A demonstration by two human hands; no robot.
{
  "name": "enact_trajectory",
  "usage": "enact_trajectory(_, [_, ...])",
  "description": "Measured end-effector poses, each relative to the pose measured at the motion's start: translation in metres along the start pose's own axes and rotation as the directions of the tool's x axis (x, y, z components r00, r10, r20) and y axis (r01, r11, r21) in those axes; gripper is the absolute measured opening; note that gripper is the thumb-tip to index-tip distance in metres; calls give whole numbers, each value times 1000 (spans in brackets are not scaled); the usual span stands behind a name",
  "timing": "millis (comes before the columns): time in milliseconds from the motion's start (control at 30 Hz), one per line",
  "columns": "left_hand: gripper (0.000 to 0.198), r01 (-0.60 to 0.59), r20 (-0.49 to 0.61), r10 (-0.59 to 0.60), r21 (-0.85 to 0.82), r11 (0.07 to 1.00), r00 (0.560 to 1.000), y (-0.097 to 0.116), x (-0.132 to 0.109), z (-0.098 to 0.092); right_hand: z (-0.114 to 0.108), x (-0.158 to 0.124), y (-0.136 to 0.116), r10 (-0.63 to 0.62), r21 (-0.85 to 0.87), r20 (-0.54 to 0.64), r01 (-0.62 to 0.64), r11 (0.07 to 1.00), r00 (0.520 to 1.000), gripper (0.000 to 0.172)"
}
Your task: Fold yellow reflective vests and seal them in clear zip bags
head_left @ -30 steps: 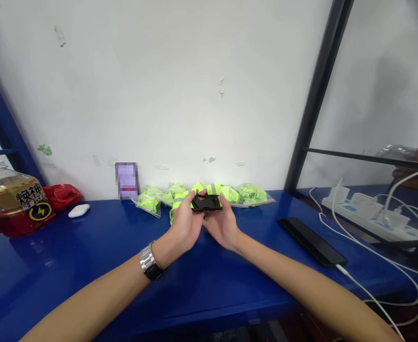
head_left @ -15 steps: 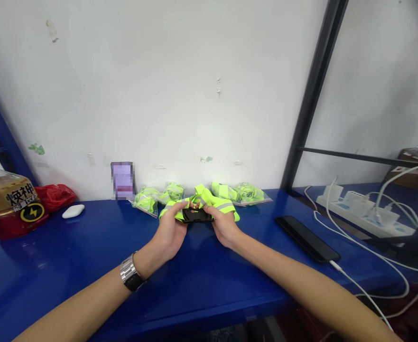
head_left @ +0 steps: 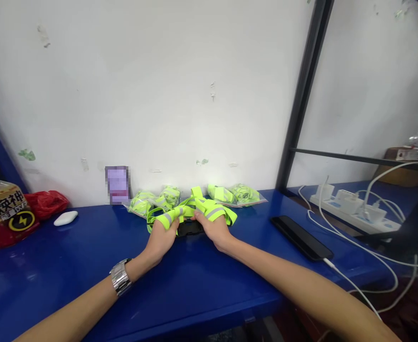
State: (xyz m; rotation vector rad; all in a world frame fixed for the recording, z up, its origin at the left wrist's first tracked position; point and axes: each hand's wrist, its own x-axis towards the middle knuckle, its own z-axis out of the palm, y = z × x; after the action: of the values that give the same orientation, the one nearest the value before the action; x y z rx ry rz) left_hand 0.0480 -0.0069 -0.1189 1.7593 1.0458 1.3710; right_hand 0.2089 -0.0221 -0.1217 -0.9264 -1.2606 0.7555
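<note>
Head view | left hand [head_left: 162, 239], right hand [head_left: 215, 230]: apart, each clasping neon-yellow reflective straps [head_left: 194, 204] | black plastic piece [head_left: 190, 229] between | bagged bundles [head_left: 245, 194] behind

On my L: drink btl [head_left: 7, 213], red bag [head_left: 50, 203] just beside, white case [head_left: 65, 218] nr it on bench [head_left: 88, 247]. Blurred purple panel [head_left: 118, 183] stands by wall [head_left: 159, 95]. On my R: blk phone [head_left: 301, 237] w/ white cable [head_left: 329, 262] in, nr pwr strip [head_left: 351, 213] w/ chargers [head_left: 348, 202].

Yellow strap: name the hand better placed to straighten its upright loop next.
Probably the right hand: its thumb lies just below the upright loop of the yellow strap, while the left hand is farther off, left of the black piece.
</note>
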Motion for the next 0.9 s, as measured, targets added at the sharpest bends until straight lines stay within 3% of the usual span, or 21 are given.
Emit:
enact_trajectory(67, [28,-195,122,169,245,950,978,-5,0,-5,-2,3,7,-83,-177,33,87,980,996,17])
enact_trajectory(133, [34,-337,241,258,392,856,936,-7,-1,-9,-4,4,11,-165,-288,92,185,940,982,16])
enact_trajectory(300, [41,-510,417,320,507,695,851,-11,-6,-8,-5,1,15,-289,-458,228,365,811,930,31])
enact_trajectory(467, [35,-503,477,229,593,628,849,-13,-14,-5,-6,-5,18,-224,-547,348,391,740,910,47])
enact_trajectory(667, [26,-410,521,95,532,741,848,-1,-20,-3,-6,-8,14,-189,-585,451,449,676,872,48])
enact_trajectory(767, [34,-341,529,7,537,772,849,2,-21,-2,-6,-7,10,-208,-566,447,455,687,870,48])
enact_trajectory(900, [48,-343,536,-22,571,746,844,-1,-22,-3,-7,-6,7,-208,-525,432,432,733,878,45])
